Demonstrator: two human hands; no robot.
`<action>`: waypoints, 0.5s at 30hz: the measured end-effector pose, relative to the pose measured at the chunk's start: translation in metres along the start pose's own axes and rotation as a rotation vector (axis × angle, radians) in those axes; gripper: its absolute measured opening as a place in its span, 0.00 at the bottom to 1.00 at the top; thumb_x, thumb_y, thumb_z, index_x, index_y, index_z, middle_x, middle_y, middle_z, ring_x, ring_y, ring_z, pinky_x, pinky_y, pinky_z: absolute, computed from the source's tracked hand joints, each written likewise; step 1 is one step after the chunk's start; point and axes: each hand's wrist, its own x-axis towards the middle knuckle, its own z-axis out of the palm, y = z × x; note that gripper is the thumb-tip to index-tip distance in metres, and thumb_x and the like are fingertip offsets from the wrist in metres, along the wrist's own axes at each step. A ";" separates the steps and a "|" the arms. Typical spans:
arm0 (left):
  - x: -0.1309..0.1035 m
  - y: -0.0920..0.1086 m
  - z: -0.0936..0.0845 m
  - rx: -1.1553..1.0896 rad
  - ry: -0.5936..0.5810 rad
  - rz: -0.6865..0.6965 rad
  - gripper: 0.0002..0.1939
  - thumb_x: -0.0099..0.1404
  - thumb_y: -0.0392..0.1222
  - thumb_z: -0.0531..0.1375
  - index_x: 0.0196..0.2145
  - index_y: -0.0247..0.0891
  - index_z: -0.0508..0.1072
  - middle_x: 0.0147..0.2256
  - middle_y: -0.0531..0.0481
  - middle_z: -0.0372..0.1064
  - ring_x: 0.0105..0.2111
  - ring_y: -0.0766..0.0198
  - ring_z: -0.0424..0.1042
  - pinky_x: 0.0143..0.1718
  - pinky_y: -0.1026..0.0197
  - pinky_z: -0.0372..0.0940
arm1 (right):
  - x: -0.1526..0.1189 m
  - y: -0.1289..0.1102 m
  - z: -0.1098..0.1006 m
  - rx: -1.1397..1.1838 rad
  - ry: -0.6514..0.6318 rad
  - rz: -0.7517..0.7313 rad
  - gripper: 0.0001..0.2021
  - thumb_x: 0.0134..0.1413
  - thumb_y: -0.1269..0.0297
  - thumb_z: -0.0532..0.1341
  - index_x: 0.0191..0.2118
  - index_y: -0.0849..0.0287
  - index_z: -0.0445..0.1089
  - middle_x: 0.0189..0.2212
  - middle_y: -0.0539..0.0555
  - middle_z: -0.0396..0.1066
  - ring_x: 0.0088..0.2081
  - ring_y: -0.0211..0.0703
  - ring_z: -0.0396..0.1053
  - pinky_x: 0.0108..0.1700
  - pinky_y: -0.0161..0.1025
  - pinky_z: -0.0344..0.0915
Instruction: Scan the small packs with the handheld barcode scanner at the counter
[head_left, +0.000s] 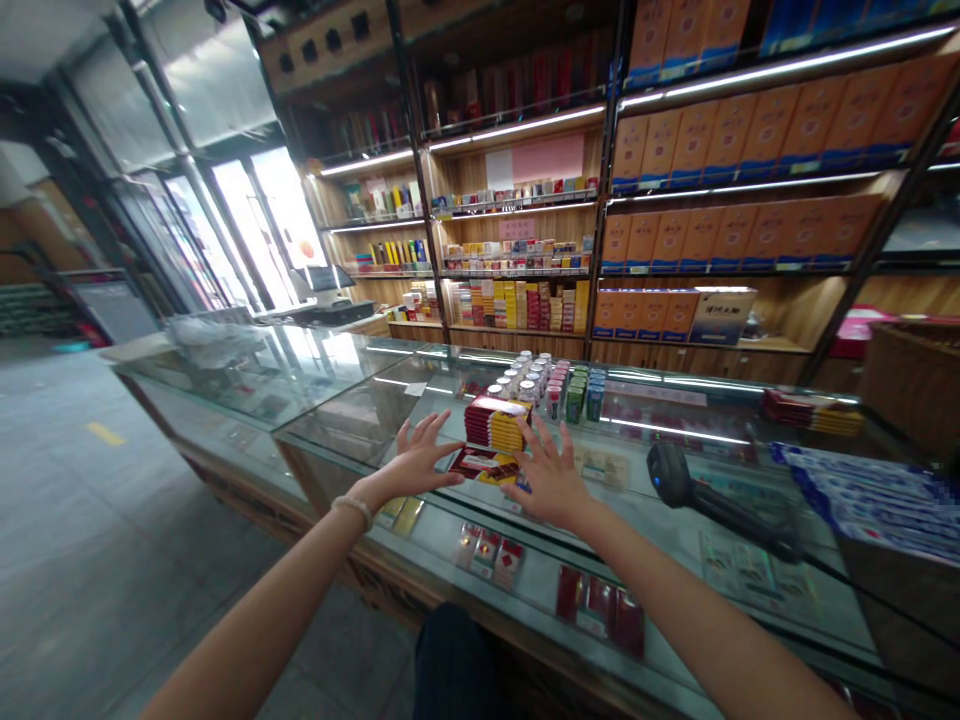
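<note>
On the glass counter (615,500) stands a neat stack of red and yellow chocolate bars (496,422). In front of it, one more chocolate bar (484,464) lies flat with its printed face up. My left hand (426,455) is at the left side of the bars, fingers spread, thumb close to the flat bar. At the right side is my right hand (551,470), also with spread fingers, its fingertips by the stack and the flat bar. Whether the fingertips touch the bars I cannot tell.
Behind the stack stand several small white-capped bottles (525,380) and green and blue ones. To the right lie a barcode scanner (720,505) with its cable, blue-white packets (874,500) and another pile of bars (810,411). Shelves with orange boxes (772,125) rise behind the counter.
</note>
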 end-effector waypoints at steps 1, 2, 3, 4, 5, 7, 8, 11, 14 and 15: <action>-0.001 0.001 -0.001 0.002 0.004 -0.004 0.29 0.57 0.64 0.67 0.55 0.59 0.77 0.72 0.44 0.49 0.71 0.42 0.49 0.69 0.34 0.29 | -0.001 0.000 0.000 -0.003 0.006 0.002 0.25 0.63 0.44 0.57 0.55 0.55 0.74 0.74 0.61 0.45 0.75 0.59 0.38 0.72 0.65 0.25; -0.003 0.003 -0.003 0.004 0.010 -0.005 0.29 0.58 0.64 0.67 0.56 0.59 0.76 0.72 0.44 0.49 0.71 0.43 0.49 0.69 0.34 0.29 | -0.001 0.000 -0.001 -0.004 0.015 0.003 0.24 0.63 0.44 0.58 0.55 0.55 0.74 0.74 0.62 0.45 0.74 0.59 0.38 0.72 0.65 0.25; -0.004 0.005 -0.006 0.006 0.019 -0.004 0.29 0.58 0.63 0.67 0.57 0.59 0.75 0.72 0.44 0.49 0.71 0.43 0.49 0.70 0.35 0.28 | -0.002 -0.001 -0.002 -0.005 0.026 0.002 0.24 0.63 0.45 0.58 0.56 0.55 0.73 0.74 0.62 0.44 0.74 0.59 0.39 0.72 0.65 0.25; -0.005 0.008 -0.008 0.009 0.035 -0.002 0.29 0.59 0.63 0.66 0.57 0.59 0.75 0.72 0.44 0.49 0.71 0.43 0.49 0.70 0.36 0.27 | -0.002 -0.001 -0.004 -0.005 0.038 -0.002 0.24 0.63 0.45 0.58 0.56 0.55 0.73 0.74 0.62 0.44 0.74 0.59 0.39 0.72 0.64 0.25; -0.007 0.010 -0.011 0.014 0.051 0.004 0.28 0.59 0.62 0.66 0.57 0.59 0.75 0.72 0.45 0.50 0.71 0.44 0.49 0.70 0.37 0.26 | -0.003 -0.002 -0.006 -0.005 0.049 -0.008 0.24 0.63 0.45 0.59 0.55 0.55 0.74 0.74 0.62 0.44 0.74 0.59 0.39 0.72 0.64 0.25; -0.010 0.015 -0.017 0.030 0.093 0.013 0.24 0.61 0.61 0.65 0.55 0.60 0.76 0.71 0.47 0.51 0.71 0.45 0.50 0.70 0.38 0.24 | -0.004 -0.004 -0.009 -0.005 0.066 -0.026 0.23 0.62 0.45 0.59 0.53 0.54 0.74 0.74 0.62 0.45 0.74 0.59 0.40 0.72 0.63 0.24; -0.011 0.018 -0.020 0.041 0.115 0.021 0.22 0.62 0.60 0.64 0.54 0.61 0.77 0.71 0.47 0.52 0.70 0.45 0.50 0.70 0.38 0.24 | -0.005 -0.004 -0.011 -0.005 0.070 -0.037 0.22 0.62 0.45 0.60 0.52 0.54 0.75 0.74 0.63 0.46 0.74 0.59 0.40 0.72 0.63 0.24; -0.013 0.024 -0.026 0.067 0.161 0.059 0.17 0.63 0.57 0.63 0.50 0.60 0.79 0.70 0.49 0.54 0.70 0.46 0.51 0.70 0.38 0.23 | -0.006 -0.005 -0.013 -0.001 0.076 -0.057 0.19 0.62 0.46 0.60 0.48 0.54 0.76 0.73 0.63 0.47 0.74 0.58 0.42 0.71 0.62 0.23; -0.014 0.028 -0.026 0.075 0.193 0.079 0.13 0.64 0.54 0.63 0.45 0.59 0.81 0.69 0.50 0.58 0.69 0.47 0.54 0.70 0.38 0.22 | -0.006 -0.004 -0.011 0.006 0.077 -0.068 0.18 0.62 0.47 0.61 0.48 0.53 0.77 0.73 0.61 0.49 0.73 0.58 0.44 0.71 0.62 0.22; -0.013 0.028 -0.025 0.078 0.204 0.086 0.12 0.65 0.54 0.63 0.44 0.58 0.81 0.68 0.51 0.59 0.69 0.48 0.54 0.70 0.38 0.22 | -0.006 -0.004 -0.010 0.006 0.075 -0.071 0.18 0.62 0.47 0.61 0.48 0.52 0.77 0.73 0.61 0.49 0.73 0.58 0.43 0.71 0.62 0.22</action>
